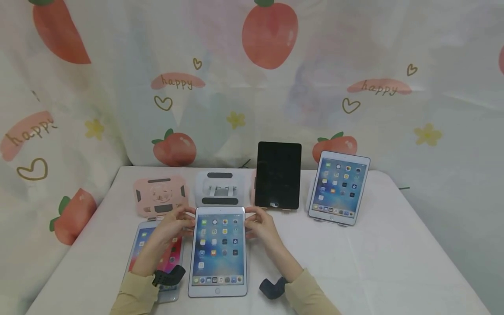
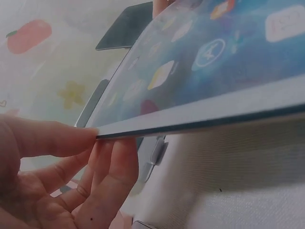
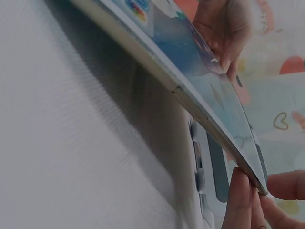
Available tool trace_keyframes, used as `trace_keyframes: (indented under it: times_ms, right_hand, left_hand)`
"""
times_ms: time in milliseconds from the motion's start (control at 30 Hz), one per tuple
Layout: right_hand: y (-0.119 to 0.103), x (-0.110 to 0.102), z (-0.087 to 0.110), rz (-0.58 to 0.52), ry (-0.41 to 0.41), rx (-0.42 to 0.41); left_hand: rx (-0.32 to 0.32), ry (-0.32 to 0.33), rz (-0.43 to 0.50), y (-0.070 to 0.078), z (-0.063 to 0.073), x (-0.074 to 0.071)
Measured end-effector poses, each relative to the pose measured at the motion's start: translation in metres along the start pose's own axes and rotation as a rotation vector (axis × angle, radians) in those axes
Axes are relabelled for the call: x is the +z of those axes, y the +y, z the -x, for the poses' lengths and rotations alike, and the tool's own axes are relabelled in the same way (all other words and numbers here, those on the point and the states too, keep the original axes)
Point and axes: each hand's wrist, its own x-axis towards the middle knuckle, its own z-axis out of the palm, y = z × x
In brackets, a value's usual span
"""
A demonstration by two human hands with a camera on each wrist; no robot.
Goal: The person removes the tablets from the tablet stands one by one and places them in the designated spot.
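Note:
A white tablet (image 1: 218,251) with a lit home screen of app icons is held in front by both hands. At its upper left edge, my left hand (image 1: 173,226) pinches it, thumb above and fingers beneath in the left wrist view. My right hand (image 1: 263,225) grips the upper right corner the same way, fingers (image 3: 238,195) under the back. Both wrist views show the tablet's held end raised, with shadow on the cloth below. Right behind it stands a pale blue-white tablet stand (image 1: 219,200) with dark pads, its lower part hidden by the tablet.
Left of it lies another white tablet (image 1: 135,243), partly covered by the left forearm, below a pink stand (image 1: 160,191). A black-screened tablet (image 1: 278,175) and a lit white tablet (image 1: 339,188) lean upright on stands farther right. Patterned cloth (image 1: 275,96) hangs behind the white-covered table (image 1: 378,267).

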Motion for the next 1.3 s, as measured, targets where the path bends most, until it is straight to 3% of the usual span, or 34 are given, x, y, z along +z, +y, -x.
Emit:
trace_keyframes:
  times_ms: [533, 1033, 1300]
  right_hand:
    - [-0.0009, -0.0017, -0.0022, 0.030, -0.037, 0.038]
    - [0.0004, -0.0028, -0.0029, 0.039, -0.092, 0.089]
    - [0.0048, -0.0018, -0.0038, 0.096, -0.140, 0.079]
  left_hand:
    - [-0.006, 0.007, -0.048, -0.0075, -0.0041, 0.0019]
    - [-0.077, -0.013, -0.007, -0.0082, -0.0048, 0.0031]
    - [-0.106, 0.000, -0.039, -0.0094, -0.0056, 0.0062]
